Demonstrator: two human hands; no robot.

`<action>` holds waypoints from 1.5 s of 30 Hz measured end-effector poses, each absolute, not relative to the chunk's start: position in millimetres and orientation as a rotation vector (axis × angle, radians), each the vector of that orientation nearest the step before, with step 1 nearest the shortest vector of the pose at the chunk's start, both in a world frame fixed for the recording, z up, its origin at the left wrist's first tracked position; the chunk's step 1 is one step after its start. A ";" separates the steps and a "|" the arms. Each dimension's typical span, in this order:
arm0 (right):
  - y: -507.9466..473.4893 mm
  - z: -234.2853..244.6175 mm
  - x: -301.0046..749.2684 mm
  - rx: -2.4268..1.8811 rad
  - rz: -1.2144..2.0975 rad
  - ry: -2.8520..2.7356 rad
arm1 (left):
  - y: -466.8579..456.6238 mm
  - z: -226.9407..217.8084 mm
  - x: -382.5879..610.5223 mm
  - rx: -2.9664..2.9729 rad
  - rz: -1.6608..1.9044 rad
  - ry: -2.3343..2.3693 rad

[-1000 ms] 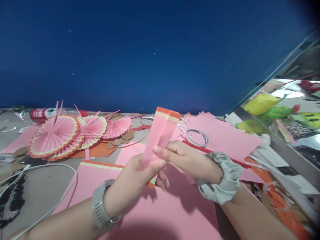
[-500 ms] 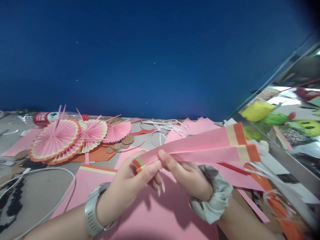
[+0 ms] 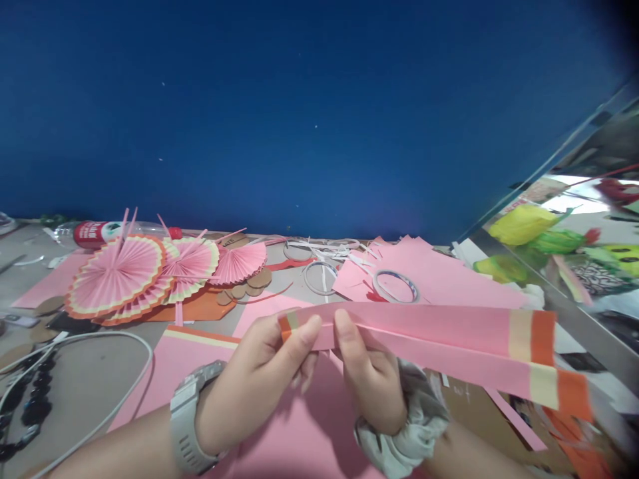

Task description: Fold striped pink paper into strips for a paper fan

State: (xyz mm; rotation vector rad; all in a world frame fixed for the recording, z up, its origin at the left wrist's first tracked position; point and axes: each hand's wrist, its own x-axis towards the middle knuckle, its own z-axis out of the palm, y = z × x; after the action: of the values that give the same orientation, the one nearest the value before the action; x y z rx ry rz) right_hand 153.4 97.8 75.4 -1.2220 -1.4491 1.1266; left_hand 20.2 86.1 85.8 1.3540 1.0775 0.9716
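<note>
Both hands hold a folded pink paper strip (image 3: 439, 329) with cream and orange bands at its ends. My left hand (image 3: 264, 369) pinches it near its left end, thumb on top, a watch on that wrist. Close beside it my right hand (image 3: 367, 366) grips the strip between thumb and fingers, a grey scrunchie on the wrist. The strip's long right part sticks out past my right hand, with a lengthwise crease opening into two layers. Below the hands lies a large pink sheet (image 3: 309, 432), partly hidden by them.
Pleated paper fans (image 3: 120, 276) lie at the left in front of a plastic bottle (image 3: 92, 233). Tape rolls (image 3: 397, 286), cut pink paper (image 3: 429, 263) and white strips are at the back. A white cable (image 3: 144, 346) and black beads (image 3: 34, 399) lie at the left; a blue panel (image 3: 314, 120) stands behind.
The strip's right end has swung down and to the right, and the strip is now nearly level. My right thumb has turned more upright, close to the left thumb.
</note>
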 end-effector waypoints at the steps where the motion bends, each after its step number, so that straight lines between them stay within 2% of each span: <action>1: 97.6 72.4 152.5 -1.246 1.062 -1.384 | 86.9 85.6 19.6 1.337 0.996 1.083; 4: 98.4 64.2 153.2 -1.302 0.946 -1.318 | 89.3 85.9 17.0 1.414 1.040 1.148; 10: 96.0 68.2 155.5 -1.344 1.242 -1.375 | 88.2 87.8 16.1 1.491 0.986 1.189; 13: 92.6 72.1 152.2 -1.307 1.274 -1.370 | 86.6 85.3 19.1 1.416 0.934 1.087; 17: 96.0 67.9 151.7 -1.470 1.516 -1.271 | 88.6 79.3 22.6 1.234 0.946 1.111; 22: 111.0 65.6 152.8 -1.212 1.695 -1.051 | 97.7 81.8 19.9 1.142 0.954 1.172; 28: 125.3 72.0 164.2 -1.203 1.627 -1.027 | 102.9 90.6 13.5 1.108 0.981 1.250; 38: 146.2 104.1 194.2 -1.272 1.245 -0.983 | 97.9 87.3 7.9 0.858 1.079 1.175; 45: 153.7 110.1 202.9 -1.119 1.318 -0.997 | 99.9 96.8 8.9 0.829 1.127 1.200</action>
State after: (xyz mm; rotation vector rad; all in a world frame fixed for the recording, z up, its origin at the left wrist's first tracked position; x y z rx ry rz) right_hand 202.9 153.7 110.1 -1.1194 -0.9968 1.3177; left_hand 8.9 99.9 96.8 0.8295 1.2003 1.1269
